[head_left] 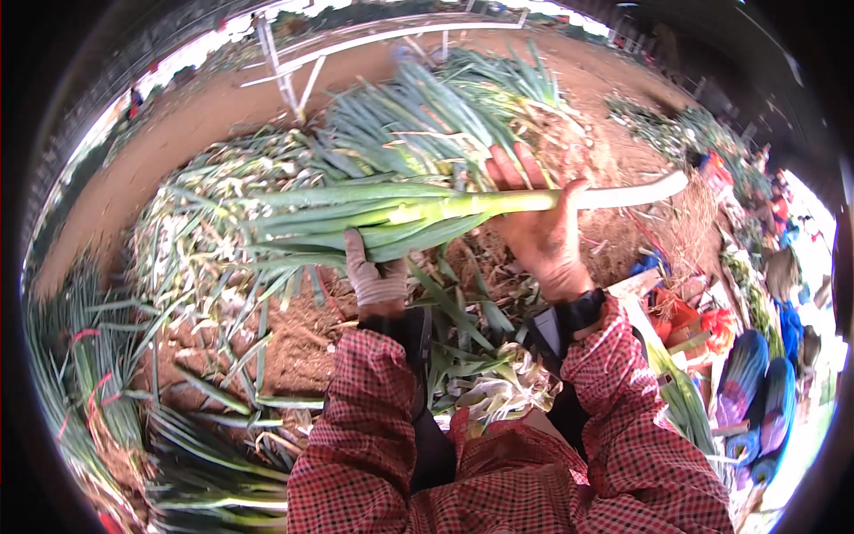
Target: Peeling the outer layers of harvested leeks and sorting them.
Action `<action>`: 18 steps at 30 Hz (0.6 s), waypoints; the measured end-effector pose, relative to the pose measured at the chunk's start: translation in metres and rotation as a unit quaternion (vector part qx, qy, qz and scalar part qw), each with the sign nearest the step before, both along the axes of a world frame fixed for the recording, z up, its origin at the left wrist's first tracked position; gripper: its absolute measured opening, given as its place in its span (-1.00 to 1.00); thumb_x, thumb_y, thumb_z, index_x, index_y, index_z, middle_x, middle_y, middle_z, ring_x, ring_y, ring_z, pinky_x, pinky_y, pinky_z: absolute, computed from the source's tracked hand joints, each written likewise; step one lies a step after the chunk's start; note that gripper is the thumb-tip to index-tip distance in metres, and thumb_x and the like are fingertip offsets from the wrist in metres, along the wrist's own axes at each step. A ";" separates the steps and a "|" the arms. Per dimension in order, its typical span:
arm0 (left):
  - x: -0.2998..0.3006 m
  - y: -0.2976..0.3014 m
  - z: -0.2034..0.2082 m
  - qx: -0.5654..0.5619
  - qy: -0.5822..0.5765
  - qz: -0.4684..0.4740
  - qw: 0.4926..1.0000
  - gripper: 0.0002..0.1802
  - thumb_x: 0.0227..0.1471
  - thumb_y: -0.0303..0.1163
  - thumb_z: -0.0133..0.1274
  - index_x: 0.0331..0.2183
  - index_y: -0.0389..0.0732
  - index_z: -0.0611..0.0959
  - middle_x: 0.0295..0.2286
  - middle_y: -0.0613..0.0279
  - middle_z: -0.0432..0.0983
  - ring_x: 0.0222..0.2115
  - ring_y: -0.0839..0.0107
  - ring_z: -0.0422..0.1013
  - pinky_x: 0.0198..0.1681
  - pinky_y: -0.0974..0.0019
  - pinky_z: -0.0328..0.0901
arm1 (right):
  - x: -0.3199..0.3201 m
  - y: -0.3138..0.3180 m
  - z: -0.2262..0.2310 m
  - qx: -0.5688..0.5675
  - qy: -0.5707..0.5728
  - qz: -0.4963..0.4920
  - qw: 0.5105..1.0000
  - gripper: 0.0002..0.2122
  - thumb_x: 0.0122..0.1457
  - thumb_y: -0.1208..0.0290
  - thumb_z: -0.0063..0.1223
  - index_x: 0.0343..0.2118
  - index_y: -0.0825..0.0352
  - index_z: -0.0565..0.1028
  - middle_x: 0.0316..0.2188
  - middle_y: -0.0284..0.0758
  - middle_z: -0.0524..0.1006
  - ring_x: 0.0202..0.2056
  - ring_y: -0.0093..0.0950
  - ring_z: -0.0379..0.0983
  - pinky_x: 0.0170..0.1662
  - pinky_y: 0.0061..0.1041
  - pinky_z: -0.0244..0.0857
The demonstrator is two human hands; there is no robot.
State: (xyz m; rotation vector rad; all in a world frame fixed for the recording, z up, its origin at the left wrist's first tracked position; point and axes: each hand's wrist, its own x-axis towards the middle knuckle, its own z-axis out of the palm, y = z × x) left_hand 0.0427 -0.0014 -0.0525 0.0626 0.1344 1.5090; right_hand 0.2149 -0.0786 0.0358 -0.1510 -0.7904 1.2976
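Note:
A large green onion (436, 209) lies crosswise in front of me, its green leaves to the left and its long, slightly curved white shank to the right. My left hand (378, 274), in a whitish glove, grips the leaves from the near side; most of its fingers are hidden behind them. My bare right hand (540, 233) is turned palm up under the shank. Its thumb comes up on the near side, and the fingers stretch out beyond the stalk. Past it lies a heap of green onions (405, 116) with long blue-green leaves.
Stripped leaves (222, 200) cover the ground at left. Tied bundles of green onions (98, 374) lie at far left, with more onions (213, 472) at lower left. Blue and purple rolls (743, 378) and orange bags (712, 325) sit at right. A white frame (289, 76) stands beyond the heap.

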 end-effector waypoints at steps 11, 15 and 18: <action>0.054 0.005 -0.037 -0.015 -0.053 -0.242 0.969 -0.71 -0.05 -0.28 0.00 -0.29 -0.26 0.49 -0.36 0.18 0.49 -0.38 0.34 0.44 -0.37 0.30 0.42 | 0.082 -0.051 0.039 0.006 -0.098 -0.275 0.956 -0.59 -0.02 0.12 0.04 -0.20 0.32 0.38 -0.02 -0.25 0.28 0.04 -0.35 0.13 0.11 -0.32 -0.04; 0.068 0.020 -0.058 -0.214 0.094 -0.195 0.953 -0.70 -0.01 -0.27 -0.07 -0.26 -0.27 0.47 -0.32 0.16 0.47 -0.32 0.32 0.42 -0.26 0.26 0.39 | 0.196 -0.186 0.150 0.050 -0.274 -0.482 0.831 -0.68 -0.09 0.25 0.10 -0.32 0.35 0.39 -0.30 -0.22 0.43 -0.20 -0.32 0.33 -0.09 -0.34 0.19; 0.069 0.024 -0.073 -0.302 0.222 -0.164 0.913 -0.69 0.02 -0.27 -0.12 -0.24 -0.28 0.46 -0.30 0.15 0.45 -0.29 0.30 0.41 -0.17 0.22 0.36 | 0.182 -0.276 0.199 0.019 -0.340 -0.593 0.729 -0.74 -0.02 0.25 0.04 -0.31 0.26 0.34 -0.51 -0.38 0.38 -0.32 -0.42 0.34 -0.06 -0.32 0.20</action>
